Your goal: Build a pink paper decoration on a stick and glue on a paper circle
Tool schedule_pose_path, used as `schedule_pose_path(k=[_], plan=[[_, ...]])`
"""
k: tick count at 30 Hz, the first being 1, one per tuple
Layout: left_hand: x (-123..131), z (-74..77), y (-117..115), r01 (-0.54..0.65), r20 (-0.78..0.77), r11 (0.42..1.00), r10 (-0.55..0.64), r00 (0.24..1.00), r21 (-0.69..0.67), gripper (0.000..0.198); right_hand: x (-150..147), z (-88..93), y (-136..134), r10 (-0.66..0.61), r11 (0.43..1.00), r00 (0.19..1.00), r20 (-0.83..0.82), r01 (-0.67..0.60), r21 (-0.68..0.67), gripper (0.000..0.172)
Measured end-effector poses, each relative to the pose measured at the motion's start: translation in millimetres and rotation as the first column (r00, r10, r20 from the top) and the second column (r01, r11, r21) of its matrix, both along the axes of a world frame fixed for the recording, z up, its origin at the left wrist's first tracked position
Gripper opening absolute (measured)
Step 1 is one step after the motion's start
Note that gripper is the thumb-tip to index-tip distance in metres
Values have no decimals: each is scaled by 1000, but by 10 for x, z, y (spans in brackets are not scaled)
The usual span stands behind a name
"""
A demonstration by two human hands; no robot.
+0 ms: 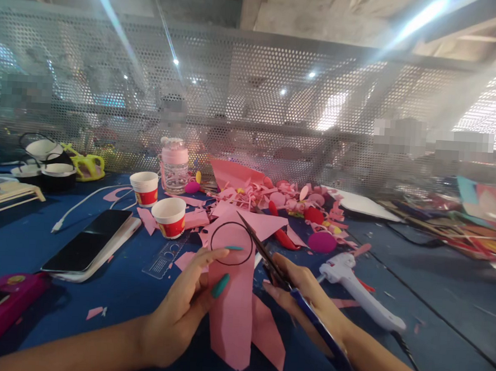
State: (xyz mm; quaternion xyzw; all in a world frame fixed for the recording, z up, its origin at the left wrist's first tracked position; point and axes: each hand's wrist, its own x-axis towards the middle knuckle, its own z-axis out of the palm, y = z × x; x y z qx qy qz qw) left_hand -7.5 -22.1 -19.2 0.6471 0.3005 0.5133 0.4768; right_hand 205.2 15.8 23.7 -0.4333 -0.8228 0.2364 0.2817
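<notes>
My left hand (190,299) is closed on a pink sheet of paper (231,319), with a finger on top near a drawn black circle and the thumb below. The sheet has angular cut edges, and its lower end hangs toward me. In my right hand (304,292) is a pair of scissors (282,277) with blue handles. Their dark blades point up and left, the tip close to the upper right of the circle. Part of the handles is hidden by the fingers. Behind the sheet lies a heap of pink paper scraps (272,195).
A white glue gun (363,296) lies to the right, near a magenta oval (322,242). Two paper cups (168,217), a clear stencil ruler (163,256) and a phone (89,240) are to the left. A pink-lidded jar (174,164) stands before a perforated metal screen (269,108).
</notes>
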Motion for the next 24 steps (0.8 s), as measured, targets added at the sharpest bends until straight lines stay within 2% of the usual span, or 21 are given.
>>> schedule_pose_path(k=[4,9,17,21,24], plan=[[5,17,6,30,32,1000,-30,999,-1,37,-12,-26,-4,-21,997,997,-77,15,-77,20],[8,42,16,21,-12,999,-21,1000,29,35,-25,-29,-20,-2,989,985,-174,-23,-145,23],[12,47,-6,-32,-27,999,32,999,12,37,-29,-8,-20,35,983,984,-174,-65,-172,23],[18,48,-11,-8,-41,1000,9,999,18,37,-26,-23,-5,45,981,986,-162,-75,-181,23],[13,39,-15,-24,-69,1000,25,997,15,38,-11,-31,11,48,988,990,-132,-67,-138,22]])
